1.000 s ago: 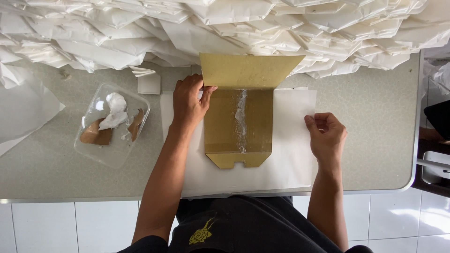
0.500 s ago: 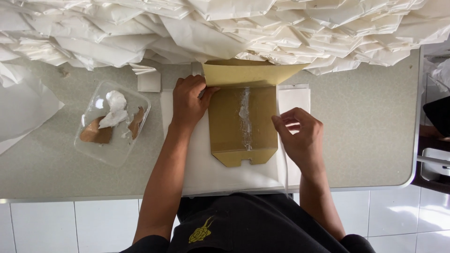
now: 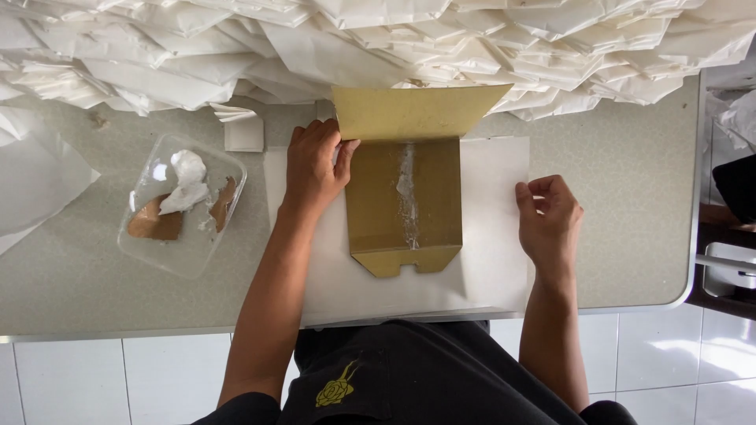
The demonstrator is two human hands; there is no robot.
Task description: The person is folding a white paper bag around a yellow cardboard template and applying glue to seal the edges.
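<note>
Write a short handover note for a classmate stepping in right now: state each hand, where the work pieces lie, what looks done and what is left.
Left hand presses the brown card template's left edge, near its raised top flap.
Right hand rests on the white paper sheet's right edge, fingers curled.
Template lies centred on the sheet; a glue streak runs down its middle.
Glue tray sits left; folded white bags are piled behind.
Done: glue applied.
Left: sheet's sides still flat, unfolded.

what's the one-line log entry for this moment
left hand: pressing brown card template | right hand: on white paper sheet edge | plastic tray: left of sheet | table
</note>
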